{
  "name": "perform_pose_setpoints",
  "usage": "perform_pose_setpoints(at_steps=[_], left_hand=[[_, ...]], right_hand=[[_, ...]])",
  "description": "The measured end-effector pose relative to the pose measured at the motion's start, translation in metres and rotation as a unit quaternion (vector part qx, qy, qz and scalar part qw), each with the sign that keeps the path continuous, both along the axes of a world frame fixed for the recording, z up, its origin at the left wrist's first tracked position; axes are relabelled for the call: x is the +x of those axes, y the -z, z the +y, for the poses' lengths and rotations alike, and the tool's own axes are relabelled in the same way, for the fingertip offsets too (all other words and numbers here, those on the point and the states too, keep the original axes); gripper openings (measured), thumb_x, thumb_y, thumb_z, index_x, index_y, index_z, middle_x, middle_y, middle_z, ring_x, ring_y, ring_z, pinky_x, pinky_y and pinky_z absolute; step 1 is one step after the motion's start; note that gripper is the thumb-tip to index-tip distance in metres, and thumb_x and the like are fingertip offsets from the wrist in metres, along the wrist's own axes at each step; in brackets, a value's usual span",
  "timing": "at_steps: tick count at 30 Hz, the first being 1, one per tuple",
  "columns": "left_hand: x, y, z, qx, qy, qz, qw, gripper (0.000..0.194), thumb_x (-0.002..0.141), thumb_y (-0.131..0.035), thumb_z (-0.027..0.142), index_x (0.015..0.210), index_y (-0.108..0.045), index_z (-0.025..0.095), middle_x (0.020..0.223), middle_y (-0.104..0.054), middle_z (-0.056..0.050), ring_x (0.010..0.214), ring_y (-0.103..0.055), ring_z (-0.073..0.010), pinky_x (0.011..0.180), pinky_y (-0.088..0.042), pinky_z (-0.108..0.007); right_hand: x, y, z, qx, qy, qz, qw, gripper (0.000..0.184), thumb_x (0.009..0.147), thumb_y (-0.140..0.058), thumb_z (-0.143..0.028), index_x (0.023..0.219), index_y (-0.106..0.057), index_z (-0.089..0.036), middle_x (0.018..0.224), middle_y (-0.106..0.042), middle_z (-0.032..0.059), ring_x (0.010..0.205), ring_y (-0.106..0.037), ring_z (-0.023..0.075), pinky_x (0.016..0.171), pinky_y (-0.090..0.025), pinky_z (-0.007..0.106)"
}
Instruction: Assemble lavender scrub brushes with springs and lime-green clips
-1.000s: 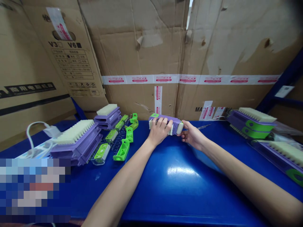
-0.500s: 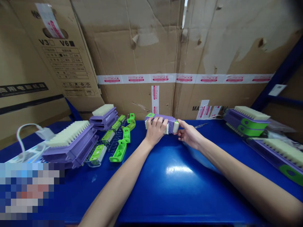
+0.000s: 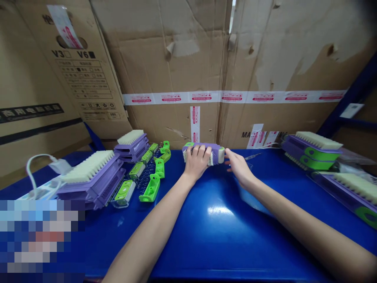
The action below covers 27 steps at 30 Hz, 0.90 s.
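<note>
A purple brush (image 3: 217, 156) with pale bristles lies near the back of the blue table, a green and a white piece at its right end. My left hand (image 3: 198, 162) is wrapped over its middle, fingers curled down the near side. Just off the right end is my right hand (image 3: 240, 167), its thumb and fingers a little apart and nothing visible in them. Behind it on the table lies a thin, pointed metal tool (image 3: 252, 156), partly hidden by the hand.
To the left stand stacked purple brush bodies (image 3: 91, 181), a row of green-and-clear parts (image 3: 123, 192), thin springs (image 3: 142, 175) and bright green end pieces (image 3: 150, 189). Brushes with green ends (image 3: 322, 157) are at the right. Cardboard (image 3: 176, 70) walls the back. A white cable (image 3: 28, 169) loops at the left.
My right hand has drawn slightly away from the right end of the brush, its fingers now off it. My left hand keeps its hold. The view has shifted slightly.
</note>
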<state>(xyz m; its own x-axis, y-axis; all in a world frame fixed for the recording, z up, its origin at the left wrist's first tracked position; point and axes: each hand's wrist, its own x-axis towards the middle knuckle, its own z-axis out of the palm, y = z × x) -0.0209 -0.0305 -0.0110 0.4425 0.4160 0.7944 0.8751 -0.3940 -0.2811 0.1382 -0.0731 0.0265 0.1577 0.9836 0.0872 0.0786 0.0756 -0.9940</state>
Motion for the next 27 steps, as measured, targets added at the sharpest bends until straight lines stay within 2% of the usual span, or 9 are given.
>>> perform_pose_setpoints(at_steps=[2,5,7,10,14,18,20,22,27], left_hand=[[-0.001,-0.002,-0.001,-0.007,-0.015,-0.007,1.0,0.049,0.077,-0.061,0.033,0.121,-0.049,0.017,0.114,-0.056,-0.015,0.107,-0.049,-0.0288,0.092,-0.035,-0.046],[-0.004,-0.003,0.0,-0.015,-0.042,-0.043,0.998,0.058,0.072,-0.068,0.037,0.121,-0.049,0.015,0.113,-0.055,-0.016,0.104,-0.049,-0.0301,0.09,-0.036,-0.045],[-0.005,-0.004,0.001,-0.025,-0.058,-0.077,0.995,0.063,0.069,-0.07,0.04,0.122,-0.048,0.014,0.113,-0.055,-0.017,0.101,-0.05,-0.0302,0.088,-0.036,-0.045],[-0.006,-0.004,0.003,-0.039,-0.064,-0.117,0.99,0.068,0.068,-0.071,0.044,0.123,-0.047,0.013,0.114,-0.055,-0.017,0.099,-0.05,-0.0305,0.086,-0.037,-0.044],[-0.006,-0.003,0.004,-0.035,-0.051,-0.153,0.986,0.072,0.068,-0.07,0.048,0.124,-0.044,0.012,0.114,-0.055,-0.017,0.103,-0.05,-0.031,0.087,-0.037,-0.042],[-0.008,-0.002,0.009,-0.014,-0.04,-0.229,0.973,0.074,0.07,-0.068,0.052,0.125,-0.04,0.011,0.115,-0.054,-0.018,0.104,-0.05,-0.0314,0.087,-0.039,-0.042],[-0.009,-0.002,0.011,-0.006,-0.035,-0.275,0.961,0.075,0.07,-0.067,0.054,0.125,-0.039,0.011,0.114,-0.053,-0.018,0.104,-0.051,-0.0314,0.086,-0.041,-0.042],[-0.011,-0.003,0.013,-0.003,-0.028,-0.304,0.952,0.075,0.07,-0.067,0.054,0.124,-0.038,0.011,0.114,-0.053,-0.018,0.105,-0.051,-0.031,0.086,-0.041,-0.042],[-0.01,-0.001,0.013,-0.023,-0.015,-0.292,0.956,0.077,0.069,-0.068,0.052,0.125,-0.036,0.01,0.116,-0.05,-0.019,0.108,-0.049,-0.0313,0.087,-0.041,-0.042]], right_hand=[[0.001,0.0,-0.002,0.089,0.024,-0.049,0.995,0.038,0.081,-0.051,-0.051,0.1,-0.065,-0.021,0.088,-0.066,0.0066,0.082,-0.056,0.0211,0.064,-0.042,0.028],[0.008,-0.005,-0.006,0.169,0.077,-0.127,0.974,0.042,0.087,-0.04,-0.051,0.099,-0.066,-0.021,0.064,-0.061,0.0039,0.065,-0.055,0.0197,0.062,-0.041,0.03],[0.016,-0.009,-0.007,0.213,0.116,-0.196,0.95,0.043,0.089,-0.037,-0.049,0.099,-0.066,-0.02,0.061,-0.058,0.0036,0.059,-0.052,0.0191,0.06,-0.04,0.03],[0.029,-0.013,-0.003,0.248,0.137,-0.353,0.892,0.038,0.089,-0.039,-0.044,0.101,-0.065,-0.019,0.075,-0.062,0.0079,0.073,-0.055,0.0227,0.07,-0.041,0.033],[0.048,-0.012,0.008,0.175,0.11,-0.576,0.791,0.039,0.084,-0.047,-0.048,0.104,-0.064,-0.019,0.09,-0.064,0.0141,0.091,-0.056,0.0288,0.074,-0.041,0.036],[0.068,-0.009,0.015,0.041,0.025,-0.666,0.744,0.052,0.074,-0.06,-0.054,0.113,-0.06,-0.02,0.091,-0.066,0.0142,0.085,-0.06,0.0292,0.065,-0.041,0.033],[0.072,-0.007,0.017,0.007,-0.025,-0.67,0.742,0.057,0.073,-0.063,-0.046,0.123,-0.054,-0.02,0.092,-0.066,0.0138,0.083,-0.061,0.0291,0.063,-0.04,0.033],[0.07,-0.006,0.018,0.022,-0.055,-0.652,0.756,0.062,0.074,-0.062,-0.039,0.132,-0.046,-0.021,0.094,-0.067,0.0131,0.083,-0.062,0.0284,0.064,-0.041,0.032],[0.047,-0.003,0.012,0.174,-0.042,-0.506,0.843,0.065,0.076,-0.062,-0.034,0.136,-0.041,-0.023,0.098,-0.065,0.01,0.088,-0.06,0.0259,0.076,-0.044,0.035]])
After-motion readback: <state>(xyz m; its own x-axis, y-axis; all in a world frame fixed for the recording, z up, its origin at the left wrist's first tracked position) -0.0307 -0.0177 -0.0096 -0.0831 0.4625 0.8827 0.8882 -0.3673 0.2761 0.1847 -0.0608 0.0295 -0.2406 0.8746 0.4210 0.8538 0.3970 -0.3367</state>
